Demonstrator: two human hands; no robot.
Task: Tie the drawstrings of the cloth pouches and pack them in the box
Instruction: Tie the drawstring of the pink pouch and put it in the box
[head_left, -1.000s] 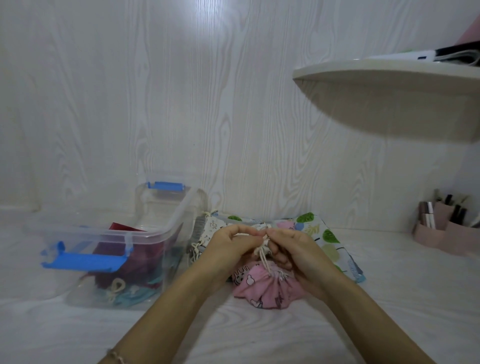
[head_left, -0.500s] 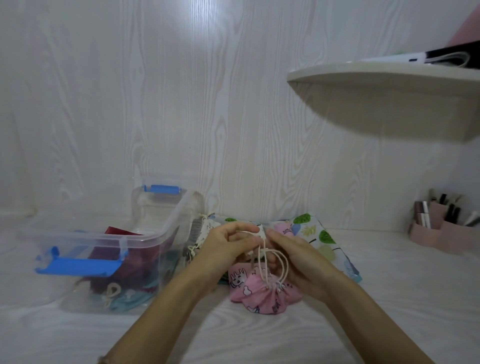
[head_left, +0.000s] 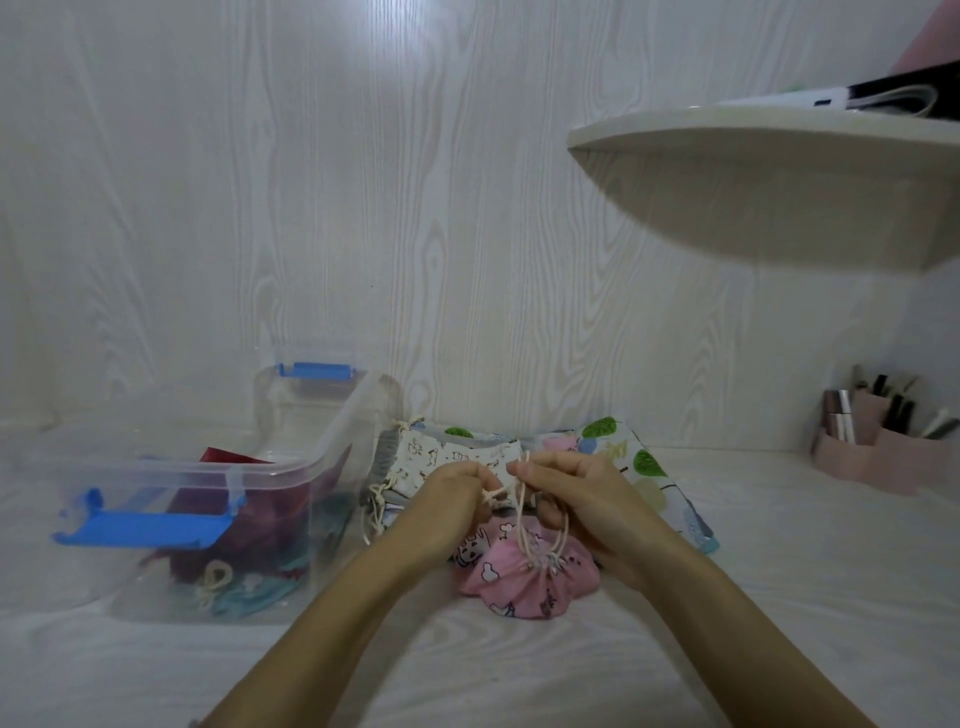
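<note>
Two hands are working just above the bench (head_left: 779, 597): the left hand (head_left: 457, 499) and the right hand (head_left: 576, 499) are each pinching a strand of the cream drawstrings (head_left: 521, 525), which are rising from the gathered mouth of the pink pouch (head_left: 524, 582). This pouch is resting on the bench, just in front of a pile of printed pouches (head_left: 457, 457) and to the right of the clear box (head_left: 291, 470), which is already holding several pouches. Risks, as judged: the thin cords may be slipping from the fingertips before the knot is closing, leaving a slack loop; uneven pulling may be lifting the light pouch or reopening its mouth. No brand, label or legible writing is showing; the prints are cartoon figures and leaves only
</note>
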